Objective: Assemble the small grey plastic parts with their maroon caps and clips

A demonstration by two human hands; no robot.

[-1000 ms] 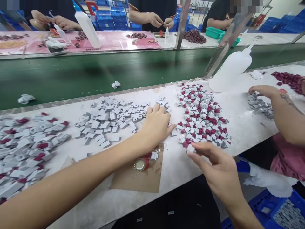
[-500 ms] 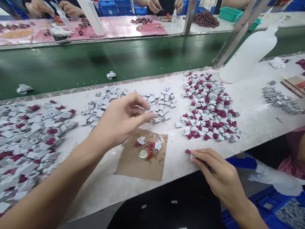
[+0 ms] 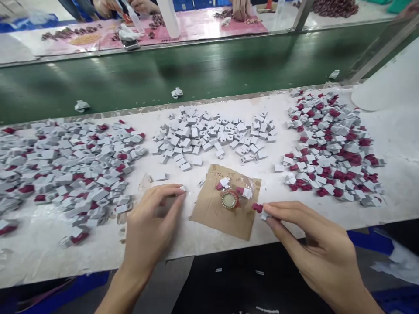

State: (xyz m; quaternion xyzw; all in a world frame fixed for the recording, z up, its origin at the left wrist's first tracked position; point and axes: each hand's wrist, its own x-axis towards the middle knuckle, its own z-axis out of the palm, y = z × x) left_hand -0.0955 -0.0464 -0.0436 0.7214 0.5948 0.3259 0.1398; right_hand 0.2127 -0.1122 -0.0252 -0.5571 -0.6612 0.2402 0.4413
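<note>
Bright, even overhead light; soft glare streaks the green conveyor belt [image 3: 209,69]. Shadows are faint. Edges bow outward, and far corners look slightly soft.

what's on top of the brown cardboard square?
On the cardboard: a red bottle cap, open side up, ringed by a few small grey and red pieces and some clear film. What the cap holds is too small to tell. Both hands rest off the cardboard.
</note>
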